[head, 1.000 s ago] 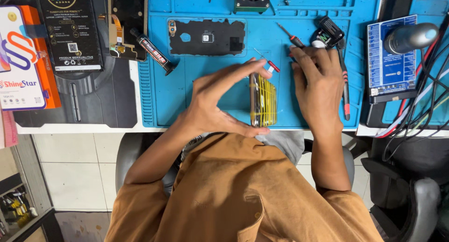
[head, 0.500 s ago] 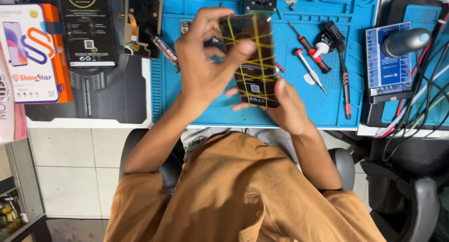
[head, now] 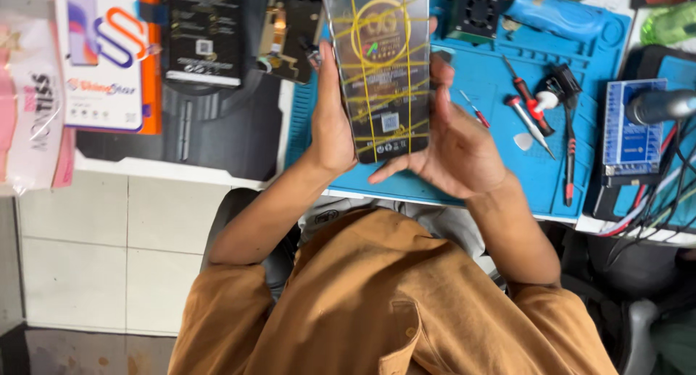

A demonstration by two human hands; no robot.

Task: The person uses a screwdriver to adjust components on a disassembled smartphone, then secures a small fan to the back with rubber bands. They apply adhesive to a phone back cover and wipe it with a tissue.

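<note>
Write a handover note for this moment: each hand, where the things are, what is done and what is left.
Left hand grips the left edge of a dark flat pack bound with yellow rubber bands, raised above the blue work mat.
Right hand supports its right edge and underside.
Screwdrivers lie on the mat to the right, untouched.
Done: pack lifted.
Left: bands all on, pack unopened.

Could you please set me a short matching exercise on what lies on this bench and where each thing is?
Things:
1. dark flat pack bound with yellow bands
2. blue work mat
3. white guitar-pick-shaped tool
4. small black fan

Places:
A. at the mat's top edge
B. under both hands
C. held between the left hand and right hand
D. on the mat beside the screwdrivers

Pairs: 1-C, 2-B, 3-D, 4-A
</note>
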